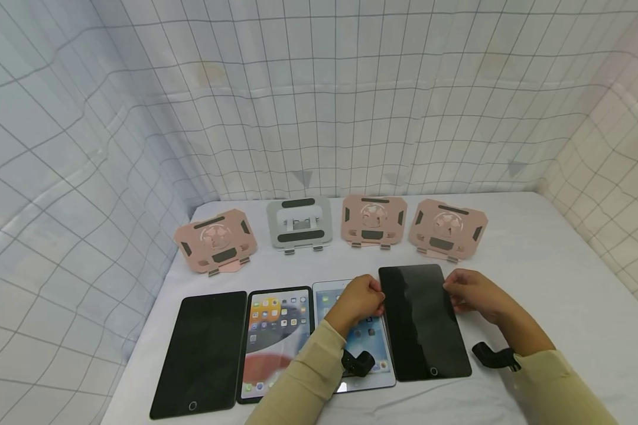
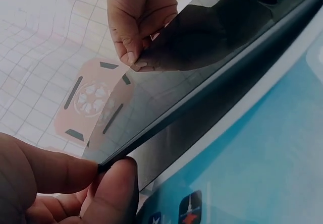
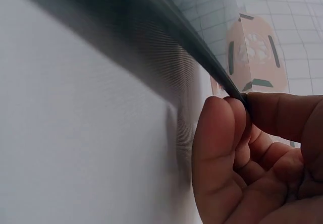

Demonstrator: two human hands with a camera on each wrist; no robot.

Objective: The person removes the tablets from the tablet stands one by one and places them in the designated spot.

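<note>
Both hands pinch a black tablet (image 1: pixel 425 321) by its long sides, near its far end, in the head view. My left hand (image 1: pixel 360 300) grips the left edge between thumb and fingers; the left wrist view shows the thumb on top and a finger (image 2: pixel 113 188) beneath. On the other side my right hand (image 1: pixel 473 292) pinches the right edge, its fingertips (image 3: pixel 214 128) under the rim. Dark gaps show below the tablet's edges in both wrist views. Beneath my left forearm lies a white-framed tablet (image 1: pixel 369 339) with a lit blue screen.
Farther left lie a tablet with lit app icons (image 1: pixel 276 336) and another black tablet (image 1: pixel 202 354). Along the back stand a grey stand (image 1: pixel 300 239) and three pink stands, one (image 1: pixel 448 229) beyond my right hand. Gridded white curtains (image 1: pixel 351 118) enclose the white table (image 1: pixel 553 277).
</note>
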